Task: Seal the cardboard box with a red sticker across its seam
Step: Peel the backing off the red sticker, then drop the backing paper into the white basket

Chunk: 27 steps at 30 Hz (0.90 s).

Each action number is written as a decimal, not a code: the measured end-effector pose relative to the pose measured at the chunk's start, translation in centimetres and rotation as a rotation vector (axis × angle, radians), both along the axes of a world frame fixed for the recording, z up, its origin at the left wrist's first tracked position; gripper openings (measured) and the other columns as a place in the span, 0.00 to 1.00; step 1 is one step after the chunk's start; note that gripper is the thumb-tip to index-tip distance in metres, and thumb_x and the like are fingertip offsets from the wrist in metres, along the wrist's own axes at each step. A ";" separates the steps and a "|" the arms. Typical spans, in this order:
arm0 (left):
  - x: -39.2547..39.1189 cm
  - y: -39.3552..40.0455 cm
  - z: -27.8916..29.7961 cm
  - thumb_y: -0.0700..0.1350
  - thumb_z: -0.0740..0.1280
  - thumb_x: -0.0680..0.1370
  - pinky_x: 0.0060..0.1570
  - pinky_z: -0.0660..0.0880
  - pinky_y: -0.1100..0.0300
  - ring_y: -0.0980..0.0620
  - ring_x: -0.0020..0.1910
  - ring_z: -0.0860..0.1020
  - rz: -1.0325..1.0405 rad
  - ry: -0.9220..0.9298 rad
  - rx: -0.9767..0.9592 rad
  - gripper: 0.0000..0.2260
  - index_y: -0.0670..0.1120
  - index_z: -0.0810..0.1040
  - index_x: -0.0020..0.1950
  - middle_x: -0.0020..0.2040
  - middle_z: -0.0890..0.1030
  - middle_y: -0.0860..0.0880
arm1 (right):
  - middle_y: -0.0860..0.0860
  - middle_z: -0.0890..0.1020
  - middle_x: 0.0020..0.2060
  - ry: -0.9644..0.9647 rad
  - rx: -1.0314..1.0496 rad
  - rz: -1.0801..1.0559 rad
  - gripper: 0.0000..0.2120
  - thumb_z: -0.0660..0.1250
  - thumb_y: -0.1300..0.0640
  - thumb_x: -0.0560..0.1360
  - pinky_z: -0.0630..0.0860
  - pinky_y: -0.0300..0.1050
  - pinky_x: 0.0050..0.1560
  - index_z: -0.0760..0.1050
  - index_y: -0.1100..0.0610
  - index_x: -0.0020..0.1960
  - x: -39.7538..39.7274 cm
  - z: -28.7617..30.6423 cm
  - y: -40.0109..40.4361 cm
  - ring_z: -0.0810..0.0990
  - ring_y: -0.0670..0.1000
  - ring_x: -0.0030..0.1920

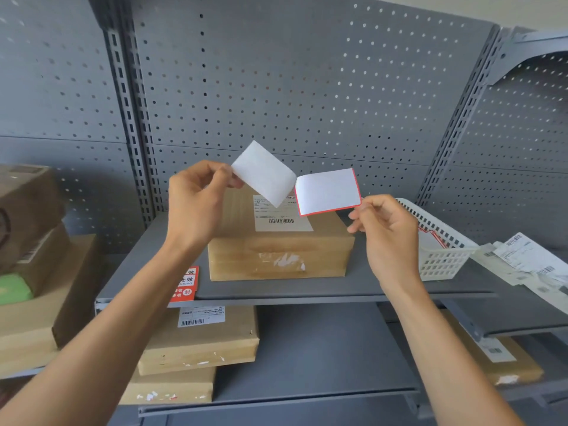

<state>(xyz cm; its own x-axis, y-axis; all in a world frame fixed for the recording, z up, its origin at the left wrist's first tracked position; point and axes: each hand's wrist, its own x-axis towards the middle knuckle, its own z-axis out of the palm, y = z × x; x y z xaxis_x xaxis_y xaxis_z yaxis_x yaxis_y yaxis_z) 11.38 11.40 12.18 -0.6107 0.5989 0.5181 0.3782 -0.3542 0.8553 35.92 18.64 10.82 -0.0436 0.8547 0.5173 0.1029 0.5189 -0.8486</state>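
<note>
We pinch the limp backing paper (266, 173) in our left hand (196, 201), our right hand (387, 232) nipping the flimsy, tacky red sticker (327, 192) by its near-right corner above the cardboard box (279, 253).

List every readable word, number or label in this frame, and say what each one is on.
"无效": red sticker on the shelf edge; its other characters are blurred.
Shipping label on the cardboard box: barcode, print too small.
Label on the lower box: barcode only, unreadable.
Loose labels at right: unreadable.
</note>
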 end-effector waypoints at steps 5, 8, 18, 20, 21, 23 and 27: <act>-0.3 0.2 -0.4 0.40 0.64 0.81 0.43 0.74 0.68 0.63 0.39 0.80 0.029 0.006 0.005 0.12 0.42 0.83 0.40 0.40 0.86 0.54 | 0.57 0.85 0.42 0.002 -0.033 -0.011 0.06 0.64 0.65 0.78 0.80 0.51 0.51 0.78 0.59 0.45 1.3 -0.3 0.9 0.81 0.49 0.34; -0.2 0.5 -0.7 0.41 0.64 0.81 0.43 0.73 0.68 0.65 0.39 0.80 0.032 0.023 -0.011 0.12 0.40 0.83 0.41 0.39 0.86 0.56 | 0.55 0.84 0.40 -0.008 -0.023 -0.026 0.07 0.63 0.66 0.78 0.78 0.47 0.48 0.77 0.59 0.44 2.1 -0.3 1.2 0.81 0.49 0.34; 1.2 1.5 -0.9 0.39 0.64 0.81 0.30 0.64 0.72 0.65 0.25 0.71 -0.100 0.149 -0.121 0.12 0.37 0.82 0.40 0.29 0.81 0.60 | 0.53 0.83 0.38 -0.032 -0.022 -0.133 0.07 0.63 0.66 0.78 0.78 0.45 0.46 0.78 0.60 0.44 6.0 -0.2 2.6 0.79 0.47 0.32; 1.6 1.5 -0.8 0.38 0.64 0.82 0.28 0.63 0.75 0.66 0.23 0.71 -0.149 0.211 -0.170 0.13 0.36 0.81 0.40 0.25 0.77 0.62 | 0.52 0.83 0.38 -0.038 -0.010 -0.160 0.06 0.63 0.66 0.78 0.77 0.38 0.42 0.78 0.63 0.45 7.1 0.1 3.0 0.79 0.46 0.32; 1.9 1.5 -0.7 0.38 0.64 0.82 0.30 0.64 0.75 0.66 0.24 0.72 -0.170 0.241 -0.189 0.13 0.37 0.81 0.40 0.26 0.78 0.62 | 0.51 0.83 0.37 -0.046 -0.004 -0.174 0.06 0.63 0.66 0.78 0.76 0.36 0.41 0.78 0.64 0.45 7.6 0.3 3.1 0.79 0.46 0.32; 2.1 1.7 -0.7 0.39 0.64 0.83 0.37 0.68 0.66 0.64 0.29 0.74 -0.205 0.297 -0.212 0.13 0.40 0.81 0.40 0.34 0.82 0.56 | 0.51 0.82 0.35 -0.063 -0.004 -0.201 0.06 0.63 0.65 0.78 0.76 0.37 0.40 0.78 0.63 0.46 8.9 0.7 3.5 0.80 0.47 0.33; 2.6 2.1 -0.8 0.43 0.63 0.84 0.36 0.69 0.53 0.47 0.31 0.74 -0.262 0.379 -0.258 0.14 0.44 0.80 0.40 0.39 0.84 0.52 | 0.56 0.83 0.37 -0.081 0.008 -0.241 0.07 0.63 0.64 0.78 0.73 0.41 0.40 0.78 0.59 0.44 10.6 1.3 4.1 0.80 0.44 0.32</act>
<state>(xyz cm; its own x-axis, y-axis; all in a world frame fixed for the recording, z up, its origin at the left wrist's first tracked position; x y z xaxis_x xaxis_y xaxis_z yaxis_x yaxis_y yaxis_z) 14.02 13.53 11.35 -0.2217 0.8436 0.4890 0.6049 -0.2744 0.7476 46.50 22.77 12.10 0.1191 0.8415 0.5269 0.2918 0.4776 -0.8287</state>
